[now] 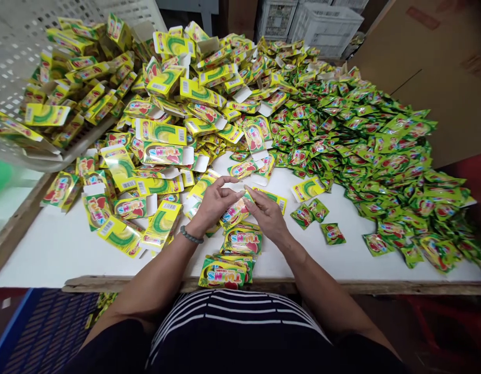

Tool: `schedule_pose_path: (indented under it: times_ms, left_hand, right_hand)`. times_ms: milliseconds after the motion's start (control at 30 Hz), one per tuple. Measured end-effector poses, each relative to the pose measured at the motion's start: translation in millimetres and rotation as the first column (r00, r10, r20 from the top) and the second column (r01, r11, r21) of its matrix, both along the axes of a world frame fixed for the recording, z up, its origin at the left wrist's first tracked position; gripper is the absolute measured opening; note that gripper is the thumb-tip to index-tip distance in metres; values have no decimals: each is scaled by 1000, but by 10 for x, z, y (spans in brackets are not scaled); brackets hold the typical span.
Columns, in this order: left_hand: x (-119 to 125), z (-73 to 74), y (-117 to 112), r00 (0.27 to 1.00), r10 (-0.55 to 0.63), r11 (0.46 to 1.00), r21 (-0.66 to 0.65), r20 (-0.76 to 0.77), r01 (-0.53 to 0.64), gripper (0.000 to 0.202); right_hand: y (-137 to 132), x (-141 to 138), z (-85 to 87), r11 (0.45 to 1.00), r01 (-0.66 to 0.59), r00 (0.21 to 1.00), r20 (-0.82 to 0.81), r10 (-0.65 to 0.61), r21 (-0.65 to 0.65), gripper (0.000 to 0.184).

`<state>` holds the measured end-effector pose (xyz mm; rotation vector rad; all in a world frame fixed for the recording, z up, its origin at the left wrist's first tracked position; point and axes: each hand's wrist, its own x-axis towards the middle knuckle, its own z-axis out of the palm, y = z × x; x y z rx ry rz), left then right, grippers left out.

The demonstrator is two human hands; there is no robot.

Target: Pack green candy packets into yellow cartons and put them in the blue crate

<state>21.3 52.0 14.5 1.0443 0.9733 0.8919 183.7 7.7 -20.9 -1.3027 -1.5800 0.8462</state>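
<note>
Both of my hands meet over the white table on one small yellow candy box [236, 212] printed "TWINS". My left hand [217, 202], with a beaded bracelet at the wrist, grips the box's left side with thumb and fingers. At its upper right end, my right hand [266, 210] pinches the box; the fingers hide that end. Closer to my body lies a row of overlapping yellow boxes [242, 241], face up. Another yellow box [279, 200] shows partly behind my right hand. Two small green sachets [303, 215] and a third green sachet [333, 234] lie to the right.
A large heap of yellow boxes [158, 135], many with open flaps, covers the left and back. Green sachets [342, 124] pile up at right. A white perforated basket [14, 67] tips in boxes at upper left. A blue crate [38, 327] stands below the wooden table edge [96, 283].
</note>
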Motion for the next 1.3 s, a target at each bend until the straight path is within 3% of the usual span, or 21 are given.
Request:
schedule_pose_path:
  times_ms: [233, 333, 400, 467, 533, 600, 633, 700, 767, 833, 967, 1067, 1167, 1233, 1300]
  left_hand:
    - [-1, 40, -8, 1000, -5, 999, -40, -12, 5, 58]
    - [-35, 73, -24, 960, -269, 963, -47, -71, 266, 61]
    - [-50, 83, -42, 851, -508, 860, -22, -134, 510, 58]
    - [-50, 68, -52, 774, -595, 785, 50, -216, 618, 47]
    - [-35, 24, -41, 807, -486, 815, 158, -336, 557, 37]
    - [-10, -45, -15, 840, -231, 847, 322, -491, 422, 38]
    - [4, -84, -1, 824, -98, 823, 420, -558, 382, 44]
    - [26, -161, 20, 760, 76, 712, 569, -645, 412, 60]
    - [28, -223, 30, 693, 104, 624, 589, -713, 513, 70]
    - [-2, -257, 35, 646, 94, 618, 553, -758, 559, 69]
    - [-145, -230, 77, 648, 168, 745, 527, -743, 410, 62]
    - [-255, -169, 141, 720, 270, 865, 490, -640, 111, 44]
    - [-319, -131, 208, 875, 315, 928, 311, -368, -204, 29]
    - [-338, -122, 240, 929, 332, 940, 142, -165, -311, 32]
    - [-349, -118, 256, 929, 367, 929, 59, -48, -364, 35]
  right_hand:
    - [-6, -8, 82, 999, -53, 999, 7, 53, 6, 47]
    - [40, 196, 119, 999, 23, 1000, 10, -23, -25, 49]
    - [69, 385, 77, 992, 121, 981, 156, -113, -37, 50]
    - [77, 561, -21, 988, 148, 913, 390, -119, -45, 59]
    - [64, 672, -135, 989, 137, 826, 558, -79, -64, 69]
    - [47, 687, -212, 992, 115, 792, 608, -55, -60, 69]
    - [44, 658, -223, 995, 89, 799, 600, -45, -44, 67]
    - [58, 550, -186, 1000, 0, 835, 550, 0, 0, 65]
    - [108, 426, -82, 995, -94, 866, 495, 71, 23, 65]
    - [202, 335, 58, 984, -180, 883, 441, 157, 12, 64]
    - [597, 264, 311, 935, -345, 911, 212, 354, -80, 52]
    - [1076, 143, 377, 957, -277, 953, 105, 285, -81, 35]
    - [1564, -125, 312, 993, -122, 925, 363, 114, -2, 29]
    - [1808, -337, 224, 994, -111, 807, 586, 77, 23, 37]
    - [1961, -513, 123, 990, -134, 687, 724, 71, 31, 43]
